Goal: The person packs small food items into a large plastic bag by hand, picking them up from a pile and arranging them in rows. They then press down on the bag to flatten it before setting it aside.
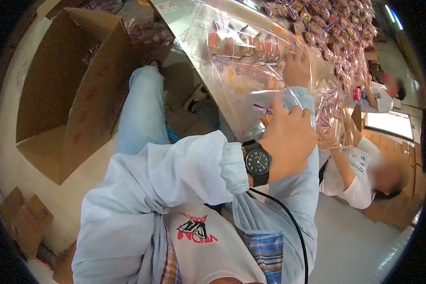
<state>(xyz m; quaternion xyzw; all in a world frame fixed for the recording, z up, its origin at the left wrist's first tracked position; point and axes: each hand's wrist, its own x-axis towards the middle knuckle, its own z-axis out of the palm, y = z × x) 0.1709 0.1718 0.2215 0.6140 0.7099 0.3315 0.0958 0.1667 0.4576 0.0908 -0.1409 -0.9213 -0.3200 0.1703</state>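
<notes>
My left hand [288,142], with a black watch on its wrist, is closed at the fingertips on a small wrapped snack [267,116]. The snack's clear wrapper has a purple twisted end. My right hand [296,68] reaches farther up, behind or inside a large clear plastic bag [244,85], its fingers stretched out and blurred by glare on the film. Beside those fingers, a row of several wrapped snacks [246,45] with red labels lies within the bag. The bag rests on a pale table [187,35], and red printing shows through it.
A large heap of wrapped snacks [317,23] covers the table's far side. An open cardboard box [75,99] stands at my left. Two people in white shirts are at the right; the nearer person's hand [329,139] touches clear plastic. A black cable [288,213] crosses my lap.
</notes>
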